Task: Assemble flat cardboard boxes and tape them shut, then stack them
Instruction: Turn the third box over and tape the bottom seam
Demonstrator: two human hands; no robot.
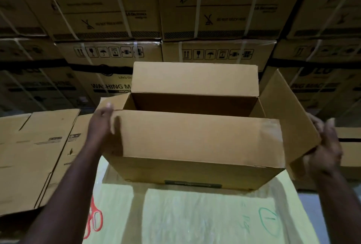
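Observation:
A brown cardboard box [195, 142] stands opened up on a pale yellow-green work surface [195, 218]. Its near long flap is folded down over the top, the far long flap stands upright, and a gap between them shows the dark inside. My left hand [103, 126] grips the box's left end, thumb on the near flap and fingers at the left short flap. My right hand [324, 146] holds the right short flap, which sticks out and up to the right.
Flat cardboard boxes [35, 155] lie stacked to the left of the work surface. Red-handled scissors [95, 218] rest on the surface beside my left forearm. A wall of large strapped washing-machine cartons [214, 18] fills the background. Another carton [349, 155] sits at the right.

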